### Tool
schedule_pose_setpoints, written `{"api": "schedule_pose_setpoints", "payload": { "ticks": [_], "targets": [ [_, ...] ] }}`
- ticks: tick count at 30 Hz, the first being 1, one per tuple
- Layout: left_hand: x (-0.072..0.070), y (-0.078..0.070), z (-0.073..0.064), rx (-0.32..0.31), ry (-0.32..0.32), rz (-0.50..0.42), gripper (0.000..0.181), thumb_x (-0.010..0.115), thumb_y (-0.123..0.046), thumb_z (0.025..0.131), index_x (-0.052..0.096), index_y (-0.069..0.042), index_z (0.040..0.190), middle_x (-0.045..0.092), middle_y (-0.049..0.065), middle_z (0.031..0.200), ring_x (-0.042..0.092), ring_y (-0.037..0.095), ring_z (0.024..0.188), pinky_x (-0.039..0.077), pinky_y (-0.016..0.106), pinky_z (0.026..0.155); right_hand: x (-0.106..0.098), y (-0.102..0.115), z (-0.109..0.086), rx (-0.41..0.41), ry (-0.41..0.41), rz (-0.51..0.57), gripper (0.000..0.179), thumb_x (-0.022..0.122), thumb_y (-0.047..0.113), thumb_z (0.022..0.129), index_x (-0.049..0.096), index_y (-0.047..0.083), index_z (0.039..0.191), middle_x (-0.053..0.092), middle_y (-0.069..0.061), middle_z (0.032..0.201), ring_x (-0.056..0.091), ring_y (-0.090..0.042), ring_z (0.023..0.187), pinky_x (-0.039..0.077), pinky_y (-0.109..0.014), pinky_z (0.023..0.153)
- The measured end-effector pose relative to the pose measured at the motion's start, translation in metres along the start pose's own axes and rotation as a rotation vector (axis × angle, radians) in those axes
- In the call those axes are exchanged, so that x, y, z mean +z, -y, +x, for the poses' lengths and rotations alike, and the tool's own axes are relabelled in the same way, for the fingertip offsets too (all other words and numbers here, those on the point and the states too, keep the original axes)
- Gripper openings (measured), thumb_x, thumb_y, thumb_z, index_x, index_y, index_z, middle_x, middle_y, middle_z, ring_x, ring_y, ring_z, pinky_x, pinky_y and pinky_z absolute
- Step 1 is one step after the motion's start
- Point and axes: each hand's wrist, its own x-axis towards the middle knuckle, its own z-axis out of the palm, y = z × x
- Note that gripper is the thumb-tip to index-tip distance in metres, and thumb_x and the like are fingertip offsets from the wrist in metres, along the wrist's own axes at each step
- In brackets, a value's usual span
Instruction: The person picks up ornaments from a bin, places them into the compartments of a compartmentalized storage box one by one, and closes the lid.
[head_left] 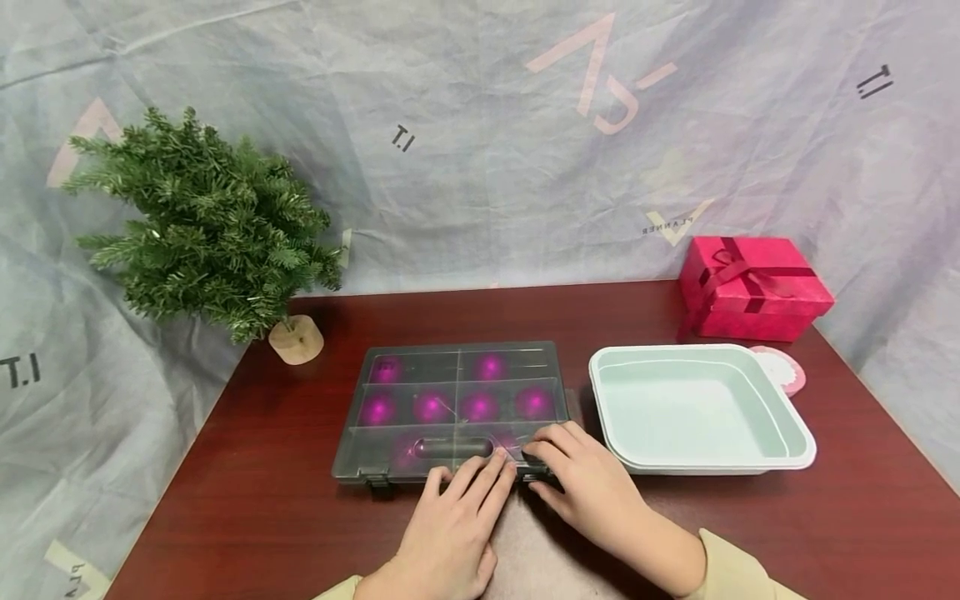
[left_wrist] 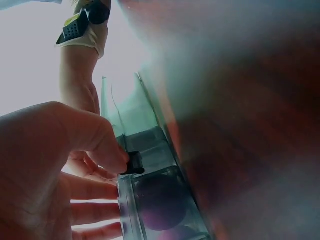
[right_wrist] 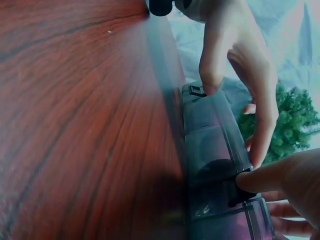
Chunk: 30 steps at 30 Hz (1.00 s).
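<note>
A grey see-through compartment case (head_left: 450,417) lies on the table with its lid down, several purple balls (head_left: 480,406) glowing through it. My left hand (head_left: 457,521) rests its extended fingers on the lid's front edge, right of centre. Close beside it, my right hand (head_left: 588,483) bends its fingers over the front right of the lid. In the right wrist view its thumb (right_wrist: 267,177) presses on a black latch (right_wrist: 242,190), with the fingers above on the lid side. Another black latch (head_left: 378,485) sits at the front left of the case.
A pale green tub (head_left: 690,408) with a white rim stands right of the case. Behind it are a pink round item (head_left: 791,375) and a red gift box (head_left: 757,292) with a ribbon. A small fir tree (head_left: 210,225) on a wooden base is at the back left.
</note>
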Motion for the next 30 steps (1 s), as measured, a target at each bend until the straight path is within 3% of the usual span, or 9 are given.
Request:
{"api": "schedule_pose_setpoints", "payload": {
  "ticks": [9,14,21,26,30],
  "targets": [
    [0.0,0.0,0.001,-0.008,-0.014,-0.04,0.085,0.071,-0.031,0.07,0.052,-0.007,0.149,0.053,0.006,0.149,0.049,0.023,0.125,0.039,0.041,0.083,0.002,0.003,-0.001,-0.003,-0.047,0.025,0.038,0.094,0.009,0.066,0.066,0.013,0.091,0.059,0.007,0.09,0.055,-0.011,0.079,0.049,-0.028,0.068],
    [0.0,0.002,0.002,-0.011,-0.027,-0.058,0.086,0.071,-0.03,0.068,0.053,-0.007,0.149,0.053,0.007,0.149,0.049,0.023,0.126,0.037,0.04,0.082,0.003,0.004,0.001,0.011,-0.057,0.014,0.037,0.093,0.005,0.065,0.065,0.013,0.088,0.059,0.007,0.087,0.055,-0.011,0.077,0.05,-0.027,0.065],
    [-0.001,0.008,0.004,-0.014,0.005,-0.084,0.083,0.072,-0.029,0.073,0.051,-0.008,0.151,0.05,0.006,0.152,0.048,0.021,0.13,0.036,0.04,0.085,0.003,0.004,0.006,0.03,-0.051,-0.023,0.036,0.094,0.007,0.065,0.066,0.012,0.088,0.059,0.006,0.086,0.057,-0.012,0.077,0.051,-0.029,0.063],
    [-0.008,0.026,-0.001,-0.001,-0.003,-0.211,0.072,0.073,-0.023,0.079,0.055,-0.012,0.148,0.051,0.003,0.152,0.048,0.022,0.135,0.039,0.042,0.095,0.001,0.004,0.009,0.034,-0.035,-0.034,0.037,0.094,0.009,0.064,0.066,0.013,0.087,0.058,0.007,0.085,0.057,-0.012,0.077,0.051,-0.03,0.062],
    [-0.019,0.056,-0.016,-0.036,-0.033,-0.262,0.064,0.073,-0.021,0.08,0.06,-0.011,0.142,0.057,0.004,0.146,0.051,0.025,0.134,0.041,0.047,0.099,-0.002,0.004,0.009,0.05,-0.005,-0.044,0.037,0.094,0.01,0.064,0.065,0.014,0.086,0.057,0.007,0.084,0.058,-0.012,0.077,0.051,-0.03,0.061]
  ]
}}
